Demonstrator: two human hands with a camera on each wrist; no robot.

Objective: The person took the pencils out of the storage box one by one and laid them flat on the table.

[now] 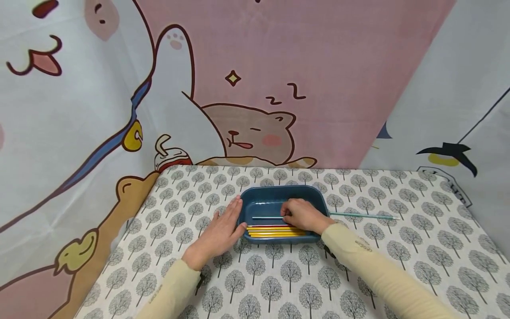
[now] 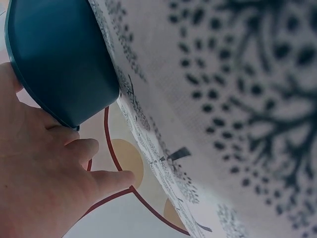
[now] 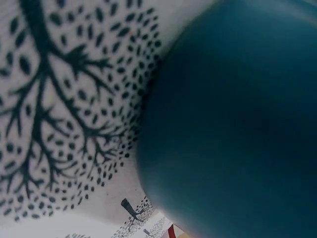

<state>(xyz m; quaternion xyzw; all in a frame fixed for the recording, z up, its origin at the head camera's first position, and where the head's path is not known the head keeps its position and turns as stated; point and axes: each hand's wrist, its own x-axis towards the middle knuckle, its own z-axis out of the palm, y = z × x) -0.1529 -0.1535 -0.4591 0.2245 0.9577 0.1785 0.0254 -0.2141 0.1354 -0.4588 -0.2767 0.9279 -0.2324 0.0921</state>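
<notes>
A dark blue rectangular basin [image 1: 255, 191] stands on the cloth-covered table. My left hand [image 1: 223, 228] is at its left end, fingers extended along the rim and the thumb by the near corner. In the left wrist view that hand [image 2: 44, 163] touches the basin wall [image 2: 62, 59]. Over the right side of the basin my right hand [image 1: 303, 215] reaches in, its fingertips pinching a thin pale teal stick [image 1: 264, 217]. Several yellow sticks [image 1: 275, 232] and a red one [image 1: 275, 226] lie along the near side inside. Only the basin's outer wall [image 3: 228, 124] fills the right wrist view; the hand is hidden there.
Right of the basin, another thin teal stick [image 1: 364, 215] with a whitish end lies on the tree-patterned tablecloth [image 1: 255, 283]. A cartoon-printed fabric backdrop [image 1: 318, 53] rises behind the table and along both sides.
</notes>
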